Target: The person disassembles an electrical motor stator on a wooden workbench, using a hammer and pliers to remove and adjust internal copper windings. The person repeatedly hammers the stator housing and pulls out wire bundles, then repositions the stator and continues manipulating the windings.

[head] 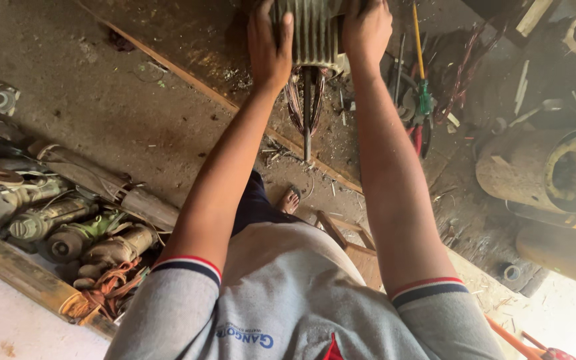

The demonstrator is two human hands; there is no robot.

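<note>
The person stands over a ribbed grey motor housing [313,30] at the top of the view, on the dusty workshop floor [121,113]. The left hand [269,48] wraps flat around the housing's left flank, fingers spread along the fins; the right hand [366,28] clasps the right flank the same way, so both hands hold the housing between them. The fins run up and down in the picture, and the housing's long axis lies along the same line, pointing away from the person. A straight steel shaft [307,113] sticks out of its near end toward the person's feet, with loops of copper wire [295,103] hanging on either side of it. Just right of the right forearm lie a green-handled tool [425,100] and a yellow rod [419,40]. Farther right rests a big rusty cylinder [541,170]; at left, old motor parts [68,227] crowd together.
</note>
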